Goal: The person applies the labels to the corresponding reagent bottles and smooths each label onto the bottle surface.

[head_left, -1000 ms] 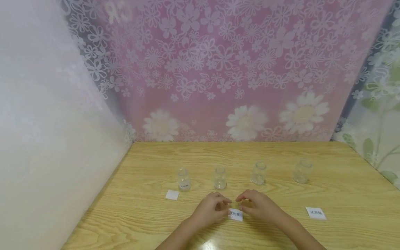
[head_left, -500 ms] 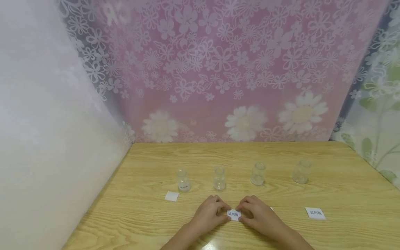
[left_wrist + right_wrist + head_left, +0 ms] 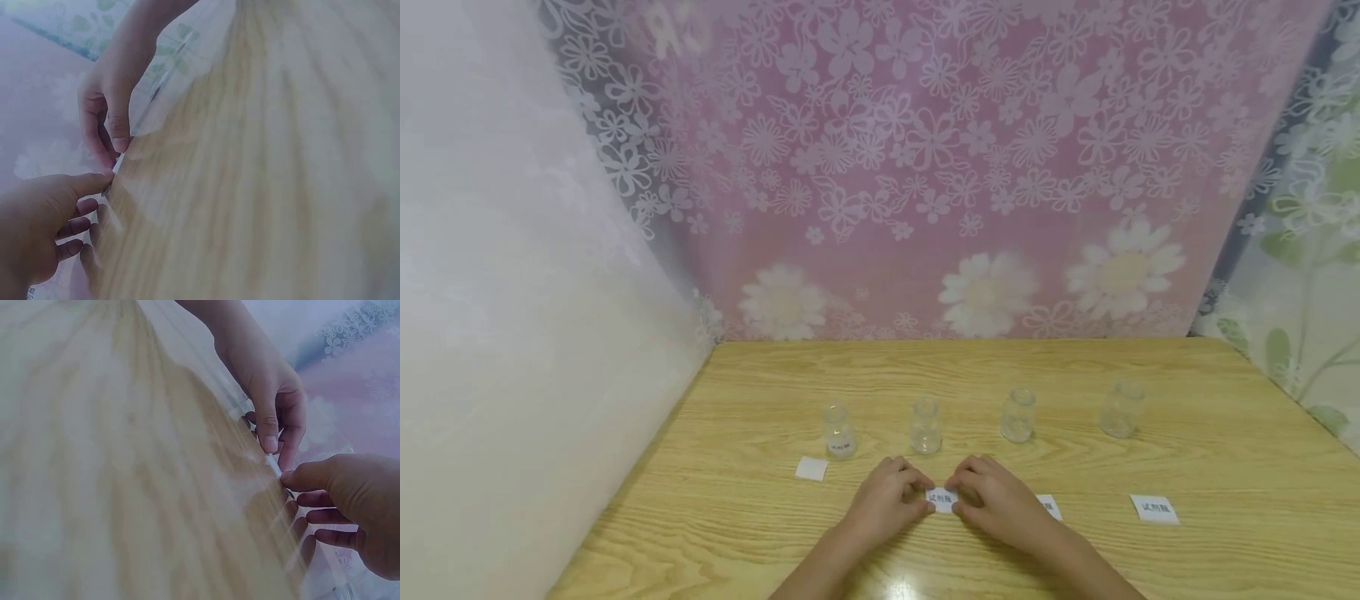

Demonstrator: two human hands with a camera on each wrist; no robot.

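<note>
In the head view, a small white label with printed dark characters is stretched between my two hands. My left hand pinches its left edge between thumb and fingers, while my right hand pinches the right edge. Seen from the left wrist, the label shows edge-on as a thin white strip, low over the tabletop between the two thumbs. Just beyond the hands stands a clear glass bottle. To its left, another glass bottle bears a similar printed label near its base.
Two more glass bottles, one right of centre and one farther right, complete the row. A printed label is partly hidden by my right hand; another lies farther right. A plain white square lies at left on the wooden table.
My right hand has closed in and now pinches the label together with my left. Both hands have shifted it slightly left and away from me, uncovering part of another label behind the right hand.
</note>
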